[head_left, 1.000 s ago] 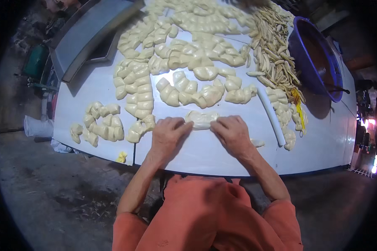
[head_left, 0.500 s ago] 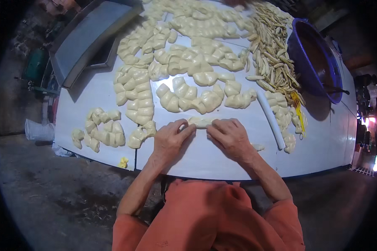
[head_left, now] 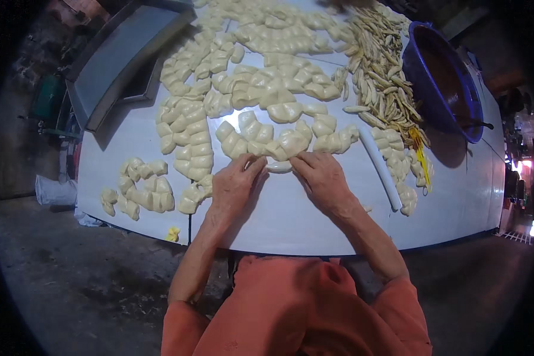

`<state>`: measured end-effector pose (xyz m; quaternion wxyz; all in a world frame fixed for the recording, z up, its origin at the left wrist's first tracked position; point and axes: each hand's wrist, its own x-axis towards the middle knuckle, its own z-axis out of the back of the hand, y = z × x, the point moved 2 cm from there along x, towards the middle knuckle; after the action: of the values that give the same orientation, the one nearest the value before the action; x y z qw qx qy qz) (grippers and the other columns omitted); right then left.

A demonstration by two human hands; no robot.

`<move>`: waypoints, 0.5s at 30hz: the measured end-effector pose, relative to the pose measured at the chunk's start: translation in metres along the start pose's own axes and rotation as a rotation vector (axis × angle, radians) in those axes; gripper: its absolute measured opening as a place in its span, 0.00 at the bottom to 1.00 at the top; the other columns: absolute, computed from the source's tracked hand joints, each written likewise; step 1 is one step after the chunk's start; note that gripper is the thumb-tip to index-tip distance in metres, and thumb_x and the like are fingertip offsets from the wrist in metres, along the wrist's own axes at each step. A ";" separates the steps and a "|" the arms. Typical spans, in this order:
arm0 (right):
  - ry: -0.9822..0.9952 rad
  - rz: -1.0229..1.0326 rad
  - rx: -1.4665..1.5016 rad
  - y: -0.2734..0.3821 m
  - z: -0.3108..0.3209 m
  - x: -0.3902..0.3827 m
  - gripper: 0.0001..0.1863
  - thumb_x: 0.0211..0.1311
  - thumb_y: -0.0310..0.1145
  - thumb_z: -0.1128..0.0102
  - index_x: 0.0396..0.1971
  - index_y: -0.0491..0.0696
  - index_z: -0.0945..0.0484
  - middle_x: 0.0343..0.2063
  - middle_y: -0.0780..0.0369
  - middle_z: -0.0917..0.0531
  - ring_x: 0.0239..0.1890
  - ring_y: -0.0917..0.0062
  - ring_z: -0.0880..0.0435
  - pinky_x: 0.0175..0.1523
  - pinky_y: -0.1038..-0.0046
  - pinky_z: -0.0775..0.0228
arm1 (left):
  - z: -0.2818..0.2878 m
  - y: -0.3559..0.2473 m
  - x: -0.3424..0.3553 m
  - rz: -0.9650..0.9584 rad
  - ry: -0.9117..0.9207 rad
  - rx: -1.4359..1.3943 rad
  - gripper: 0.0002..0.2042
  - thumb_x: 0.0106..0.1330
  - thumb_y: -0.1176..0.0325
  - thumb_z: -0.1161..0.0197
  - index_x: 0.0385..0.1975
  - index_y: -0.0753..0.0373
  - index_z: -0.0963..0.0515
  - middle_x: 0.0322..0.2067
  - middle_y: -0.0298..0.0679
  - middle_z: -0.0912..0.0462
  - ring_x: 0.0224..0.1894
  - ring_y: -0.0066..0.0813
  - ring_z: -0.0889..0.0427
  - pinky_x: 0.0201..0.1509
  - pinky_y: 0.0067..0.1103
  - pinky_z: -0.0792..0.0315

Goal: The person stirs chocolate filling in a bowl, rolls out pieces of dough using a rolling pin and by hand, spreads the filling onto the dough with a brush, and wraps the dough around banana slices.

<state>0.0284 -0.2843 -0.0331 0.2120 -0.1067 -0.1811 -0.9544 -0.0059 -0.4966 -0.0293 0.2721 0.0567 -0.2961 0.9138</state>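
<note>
In the head view, we saw the left hand (head_left: 234, 180) and the right hand (head_left: 323, 178) facing each other above a white table (head_left: 267, 222). The fingers of both were bent, their tips resting on the 2 ends of a pale dough roll (head_left: 278, 168); since they covered those ends, we could not tell whether they gripped or only pressed. The roll lay crosswise between the fingertips, its middle bare.

Just beyond the fingertips we found a curved row of glossy dough pieces (head_left: 293, 141), with more of them farther out. Near the left fingers, on their outer side, we noted a dough clump (head_left: 191, 197), and farther left a ring of dough pieces (head_left: 158, 193).

Right of the right fingers lay a white rod (head_left: 381, 170), then a yellow strip (head_left: 421, 153). Well beyond those fingers we saw a heap of slender, tan pieces (head_left: 378, 77) beside a purple basin (head_left: 416, 80). Far out past the left fingers stood metal trays (head_left: 121, 56).
</note>
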 end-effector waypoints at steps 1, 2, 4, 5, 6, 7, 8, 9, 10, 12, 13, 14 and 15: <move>-0.060 0.003 0.070 0.003 0.003 -0.002 0.18 0.56 0.28 0.37 0.48 0.44 0.21 0.42 0.60 0.18 0.41 0.67 0.19 0.46 0.63 0.29 | 0.001 0.001 -0.001 -0.027 0.013 -0.012 0.14 0.63 0.66 0.31 0.48 0.57 0.18 0.41 0.38 0.17 0.37 0.41 0.15 0.37 0.33 0.21; -0.118 0.005 0.140 0.005 0.006 -0.005 0.16 0.55 0.27 0.38 0.46 0.44 0.21 0.39 0.60 0.19 0.39 0.66 0.20 0.45 0.62 0.29 | 0.001 0.001 -0.004 -0.052 0.027 -0.025 0.13 0.64 0.66 0.31 0.48 0.57 0.18 0.40 0.39 0.17 0.37 0.41 0.15 0.36 0.34 0.21; -0.072 0.019 0.153 -0.003 0.002 -0.008 0.15 0.56 0.27 0.38 0.45 0.44 0.21 0.38 0.60 0.19 0.39 0.65 0.19 0.44 0.62 0.29 | 0.000 0.003 -0.001 -0.041 0.019 -0.032 0.13 0.63 0.66 0.31 0.47 0.57 0.18 0.40 0.39 0.17 0.36 0.42 0.14 0.36 0.34 0.21; -0.031 0.040 0.168 -0.008 0.001 -0.006 0.14 0.57 0.27 0.38 0.44 0.45 0.21 0.37 0.59 0.19 0.38 0.64 0.19 0.43 0.62 0.28 | -0.002 0.002 0.001 -0.029 0.007 -0.033 0.12 0.63 0.67 0.31 0.45 0.57 0.18 0.40 0.39 0.16 0.35 0.44 0.14 0.36 0.34 0.21; 0.039 -0.012 0.215 -0.012 0.003 0.003 0.11 0.61 0.29 0.35 0.43 0.43 0.18 0.35 0.55 0.16 0.36 0.59 0.18 0.43 0.61 0.26 | 0.002 -0.006 0.007 0.017 0.036 -0.014 0.09 0.62 0.68 0.31 0.42 0.57 0.18 0.38 0.40 0.16 0.34 0.46 0.14 0.35 0.35 0.21; 0.043 -0.024 0.209 -0.014 0.006 0.010 0.11 0.61 0.29 0.35 0.43 0.43 0.18 0.35 0.55 0.16 0.36 0.59 0.18 0.43 0.61 0.26 | 0.003 -0.007 0.010 0.000 0.010 -0.025 0.08 0.62 0.69 0.32 0.40 0.59 0.19 0.37 0.42 0.17 0.33 0.48 0.15 0.35 0.37 0.22; 0.109 -0.081 0.357 -0.017 0.007 0.015 0.10 0.61 0.29 0.36 0.41 0.42 0.18 0.33 0.53 0.17 0.35 0.59 0.18 0.42 0.62 0.26 | 0.004 -0.006 0.012 0.019 0.044 -0.058 0.08 0.62 0.69 0.33 0.39 0.59 0.19 0.36 0.42 0.17 0.33 0.48 0.15 0.35 0.37 0.22; 0.172 -0.146 0.502 -0.023 0.011 0.015 0.09 0.61 0.28 0.37 0.40 0.41 0.18 0.30 0.52 0.17 0.34 0.58 0.18 0.41 0.62 0.26 | 0.006 -0.009 0.017 0.033 0.082 -0.095 0.07 0.62 0.69 0.33 0.39 0.60 0.19 0.35 0.43 0.18 0.34 0.48 0.16 0.35 0.37 0.22; 0.166 -0.149 0.523 -0.027 0.023 0.013 0.09 0.62 0.29 0.38 0.39 0.40 0.17 0.29 0.52 0.17 0.34 0.59 0.17 0.41 0.64 0.25 | 0.012 -0.017 0.017 0.035 0.102 -0.071 0.07 0.63 0.68 0.32 0.39 0.59 0.18 0.35 0.41 0.17 0.35 0.45 0.15 0.35 0.35 0.22; 0.213 -0.230 0.543 -0.036 0.046 -0.001 0.10 0.62 0.30 0.37 0.40 0.40 0.17 0.30 0.53 0.16 0.34 0.62 0.16 0.41 0.65 0.25 | 0.008 -0.023 0.015 0.033 0.142 -0.123 0.07 0.63 0.67 0.32 0.39 0.59 0.18 0.35 0.40 0.17 0.35 0.44 0.14 0.35 0.34 0.22; 0.260 -0.295 0.575 -0.042 0.055 -0.010 0.11 0.62 0.31 0.35 0.41 0.40 0.17 0.31 0.54 0.16 0.34 0.64 0.15 0.42 0.67 0.25 | 0.005 -0.026 0.014 0.042 0.176 -0.159 0.07 0.64 0.67 0.32 0.39 0.59 0.17 0.35 0.39 0.16 0.36 0.42 0.14 0.35 0.33 0.22; 0.258 -0.387 0.629 -0.046 0.066 -0.021 0.12 0.64 0.31 0.35 0.43 0.41 0.16 0.33 0.55 0.15 0.35 0.66 0.14 0.43 0.68 0.24 | 0.002 -0.035 0.015 0.016 0.165 -0.224 0.08 0.65 0.66 0.32 0.41 0.58 0.17 0.35 0.37 0.16 0.35 0.41 0.14 0.35 0.32 0.22; 0.261 -0.391 0.625 -0.052 0.074 -0.034 0.12 0.64 0.31 0.35 0.43 0.41 0.16 0.33 0.55 0.15 0.35 0.66 0.14 0.43 0.68 0.24 | 0.000 -0.052 0.019 -0.007 0.182 -0.250 0.09 0.65 0.66 0.33 0.42 0.59 0.16 0.36 0.38 0.16 0.35 0.41 0.14 0.35 0.32 0.21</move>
<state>0.0453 -0.1992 0.0087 0.0699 0.1218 -0.4517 -0.8811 0.0057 -0.4529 0.0020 0.3059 -0.0598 -0.3813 0.8703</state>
